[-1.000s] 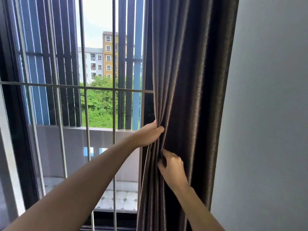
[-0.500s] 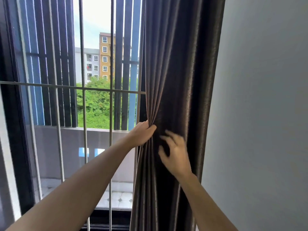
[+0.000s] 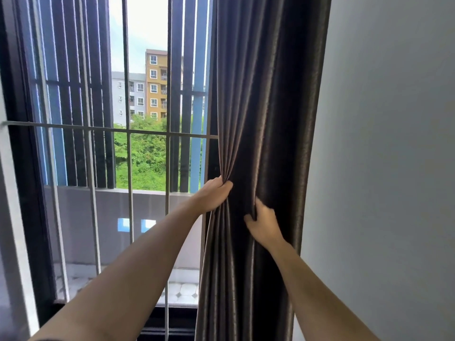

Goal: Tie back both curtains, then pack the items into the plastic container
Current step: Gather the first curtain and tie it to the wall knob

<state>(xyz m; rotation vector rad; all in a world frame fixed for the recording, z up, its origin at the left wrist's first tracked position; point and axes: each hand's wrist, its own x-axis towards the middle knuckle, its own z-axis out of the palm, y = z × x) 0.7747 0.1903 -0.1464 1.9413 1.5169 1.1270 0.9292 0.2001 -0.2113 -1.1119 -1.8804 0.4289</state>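
Curtain (image 3: 270,107) gathered — left grip (image 3: 214,193) and right grip (image 3: 264,223) both clutch its folds, fingertips buried.

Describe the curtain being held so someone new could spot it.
Start at the barred window. At its right edge, beside the pale wall, hangs the curtain. It is the only dark pleated fabric, gripped by the left hand and right hand.

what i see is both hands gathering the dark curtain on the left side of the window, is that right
Not quite. The dark curtain hangs on the right side of the window, beside the grey wall, as the head view shows. The rest holds: the left hand and the right hand both grip its folds.
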